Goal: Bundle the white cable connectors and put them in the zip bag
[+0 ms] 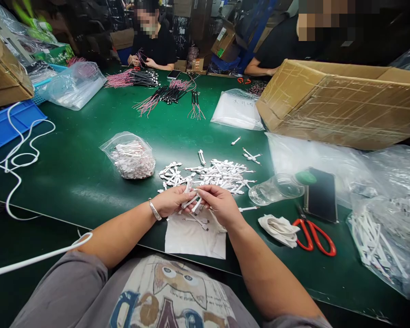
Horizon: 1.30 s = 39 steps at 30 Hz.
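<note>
My left hand (172, 199), with a silver bracelet at its wrist, is closed around several short white cables (188, 200). My right hand (222, 205) pinches the end of one such cable beside the left fingers; the fingertips hide part of it. Below both hands lies a white cloth (194, 241) at the table's near edge, with a few loose white cables on it. Just beyond the hands spreads a pile of short white cables (225, 175) with small connectors. To its left sits a clear plastic bag (135, 159) filled with similar pieces.
On the right are a clear bottle (276, 189), a dark phone (321, 193), red-handled scissors (316, 237), a folded cloth (278, 230) and a large cardboard box (341, 105). White cord (15, 168) loops at left. Across the table, two people sit near black-and-pink wire bundles (171, 93).
</note>
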Available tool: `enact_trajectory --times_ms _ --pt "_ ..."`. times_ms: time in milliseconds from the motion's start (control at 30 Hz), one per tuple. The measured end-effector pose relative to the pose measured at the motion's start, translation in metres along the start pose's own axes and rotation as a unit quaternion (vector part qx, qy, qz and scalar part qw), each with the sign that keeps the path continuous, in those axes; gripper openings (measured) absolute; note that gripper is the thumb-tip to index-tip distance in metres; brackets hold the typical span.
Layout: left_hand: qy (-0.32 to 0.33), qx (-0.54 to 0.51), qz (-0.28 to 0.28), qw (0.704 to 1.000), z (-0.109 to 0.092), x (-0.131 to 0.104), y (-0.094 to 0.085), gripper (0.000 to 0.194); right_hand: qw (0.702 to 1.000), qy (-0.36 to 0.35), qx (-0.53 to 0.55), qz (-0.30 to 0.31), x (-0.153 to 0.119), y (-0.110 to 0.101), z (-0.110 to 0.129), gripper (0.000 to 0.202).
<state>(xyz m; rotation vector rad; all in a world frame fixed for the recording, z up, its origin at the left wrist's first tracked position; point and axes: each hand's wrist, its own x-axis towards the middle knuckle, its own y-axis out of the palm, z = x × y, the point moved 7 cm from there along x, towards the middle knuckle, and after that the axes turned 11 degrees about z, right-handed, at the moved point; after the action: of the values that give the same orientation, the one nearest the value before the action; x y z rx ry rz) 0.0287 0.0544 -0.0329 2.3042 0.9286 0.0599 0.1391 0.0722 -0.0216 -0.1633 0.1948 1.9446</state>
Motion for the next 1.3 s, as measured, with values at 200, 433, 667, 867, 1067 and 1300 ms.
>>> enact_trajectory --times_ms 200,433,667,867,1067,1300 --pt "-0.018 0.029 -0.044 0.998 0.004 -0.001 -0.007 0.037 0.998 0.014 0.059 -0.031 0.001 -0.006 -0.004 0.028" --pt "-0.059 0.009 -0.099 0.993 0.007 -0.005 -0.012 0.036 0.997 0.014 0.062 -0.051 0.002 -0.021 0.003 0.028" --pt "-0.055 -0.004 -0.105 0.993 0.005 -0.006 -0.010 0.030 0.997 0.005 0.053 -0.049 0.002 -0.038 0.010 0.027" --pt "-0.059 -0.042 -0.105 0.992 0.007 -0.005 -0.010 0.022 0.965 -0.134 -0.066 -0.216 -0.015 -0.058 0.036 0.020" --pt "-0.049 -0.214 -0.022 0.975 0.009 0.000 0.002 0.045 0.782 -0.395 -0.468 -0.112 -0.041 0.019 0.057 0.026" --pt "-0.044 -0.175 -0.075 0.981 0.015 -0.001 -0.013 0.020 0.734 -0.407 -0.529 0.126 -0.038 0.081 0.036 0.019"
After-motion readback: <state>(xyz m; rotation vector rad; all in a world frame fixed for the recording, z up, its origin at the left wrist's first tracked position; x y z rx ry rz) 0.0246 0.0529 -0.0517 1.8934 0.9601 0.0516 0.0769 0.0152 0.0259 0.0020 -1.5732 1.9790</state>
